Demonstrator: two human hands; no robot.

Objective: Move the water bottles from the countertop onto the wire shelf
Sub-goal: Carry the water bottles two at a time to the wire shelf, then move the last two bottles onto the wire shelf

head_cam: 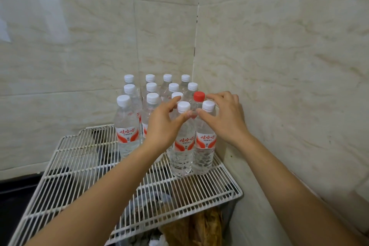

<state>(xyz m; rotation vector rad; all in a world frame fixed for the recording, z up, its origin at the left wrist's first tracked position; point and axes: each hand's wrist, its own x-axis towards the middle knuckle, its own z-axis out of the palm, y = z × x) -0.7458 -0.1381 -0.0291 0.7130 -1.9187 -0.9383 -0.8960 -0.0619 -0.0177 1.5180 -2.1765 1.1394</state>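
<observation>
A white wire shelf sits in the tiled corner with several clear water bottles on it, all white-capped except one red-capped bottle. Two bottles stand upright at the front of the group. My left hand has its thumb and fingers curled round the neck of the front left bottle. My right hand holds the neck of the front right bottle, its fingers reaching behind the cap. Another labelled bottle stands further left.
Tiled walls close in behind and to the right of the shelf. The left and near parts of the shelf hold nothing. Under the wires lie brown bags and dark items. A dark surface lies to the left.
</observation>
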